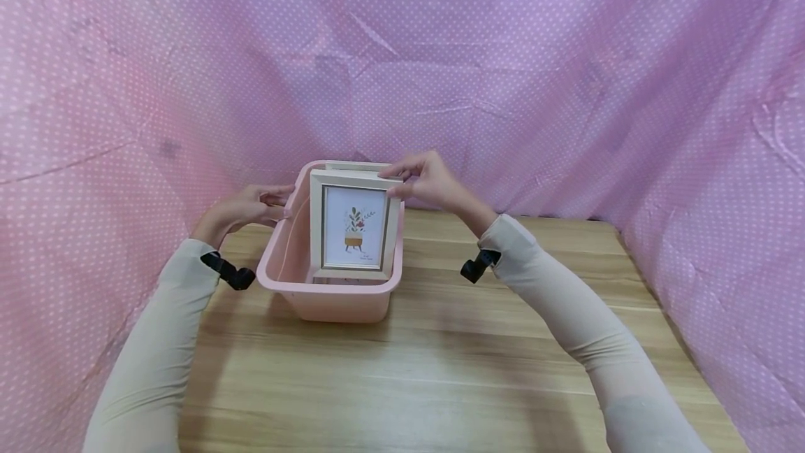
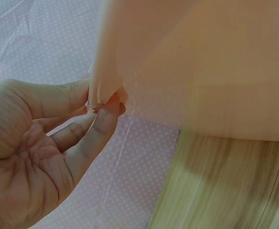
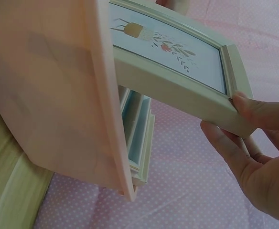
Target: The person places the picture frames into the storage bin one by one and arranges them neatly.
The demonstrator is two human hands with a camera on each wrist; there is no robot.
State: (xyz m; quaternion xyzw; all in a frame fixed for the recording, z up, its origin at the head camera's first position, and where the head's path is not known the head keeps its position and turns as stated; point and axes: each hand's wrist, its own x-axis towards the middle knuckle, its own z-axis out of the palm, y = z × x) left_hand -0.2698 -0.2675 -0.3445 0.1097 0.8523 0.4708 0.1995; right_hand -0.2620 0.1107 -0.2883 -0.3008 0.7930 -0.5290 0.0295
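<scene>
A pink plastic bin (image 1: 352, 289) stands on the wooden table. My left hand (image 1: 242, 210) pinches the bin's left rim between thumb and fingers, as the left wrist view also shows. With thumb and fingers, my right hand (image 1: 428, 180) grips the upper right corner of a cream picture frame (image 1: 317, 229). That frame, bearing a potted plant print, leans partly inside the bin, its top above the rim. Behind it, more frames (image 3: 142, 138) stand in the bin; only their edges show, and how many is hidden.
The wooden tabletop (image 1: 402, 383) spreads in front and to the right of the bin. A pink dotted cloth (image 1: 516, 103) hangs close behind the bin and along both sides. A black wrist strap with a camera (image 1: 481, 265) sits on the right sleeve.
</scene>
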